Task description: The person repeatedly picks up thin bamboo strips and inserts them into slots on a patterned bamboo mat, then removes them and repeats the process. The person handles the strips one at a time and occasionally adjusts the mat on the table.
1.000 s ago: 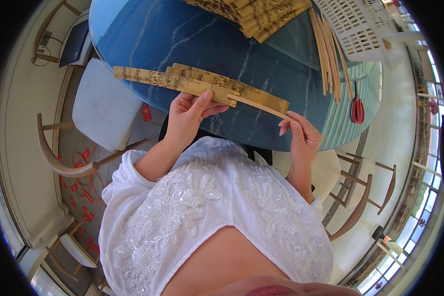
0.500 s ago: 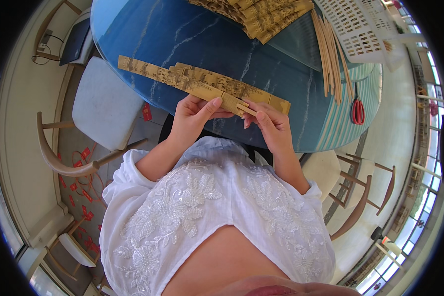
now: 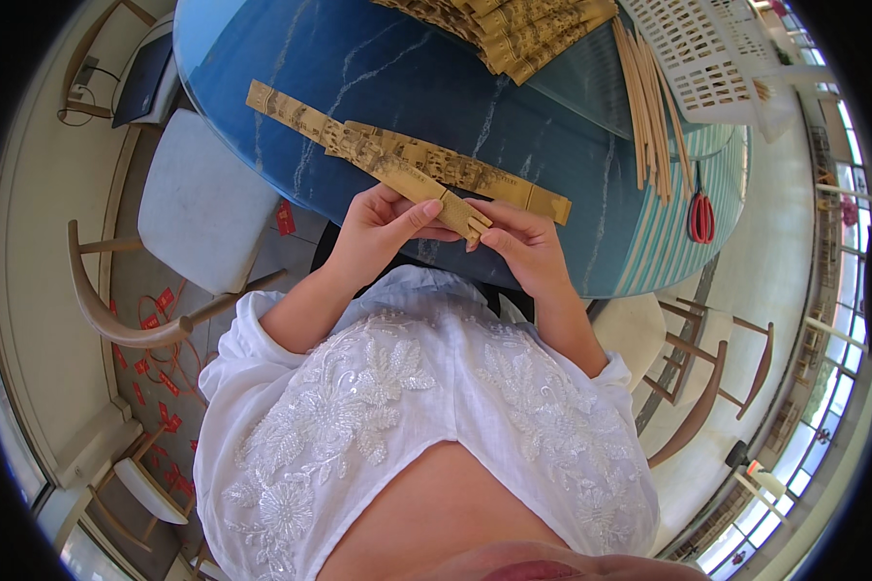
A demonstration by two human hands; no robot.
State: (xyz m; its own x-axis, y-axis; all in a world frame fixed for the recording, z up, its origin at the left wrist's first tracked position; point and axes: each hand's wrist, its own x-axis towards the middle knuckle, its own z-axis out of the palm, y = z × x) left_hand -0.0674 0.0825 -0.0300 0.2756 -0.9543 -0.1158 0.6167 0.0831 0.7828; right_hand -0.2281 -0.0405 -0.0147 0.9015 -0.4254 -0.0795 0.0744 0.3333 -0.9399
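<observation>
A long, narrow gold paper chopstick sleeve (image 3: 354, 147) with dark printed pictures slants over the near edge of the table. My left hand (image 3: 383, 228) is closed round its lower part, thumb on top. The short ends of pale wooden chopsticks (image 3: 478, 226) stick out of the sleeve's near end. My right hand (image 3: 531, 247) pinches at these ends with thumb and fingers, which partly hide them. Behind, a second gold sleeve (image 3: 499, 177) lies on the blue marbled table (image 3: 378, 73), partly covered by the held one.
A pile of gold sleeves (image 3: 523, 39) lies at the far side. To its right are several loose chopsticks (image 3: 649, 116), a white perforated basket (image 3: 698, 58) and red-handled scissors (image 3: 701, 219). Chairs (image 3: 203, 198) stand to the left and right, with red scraps on the floor at left.
The chopsticks have slid further into the sleeve, so less of them sticks out. The held sleeve has tilted more steeply, its far end moving right and away from me.
</observation>
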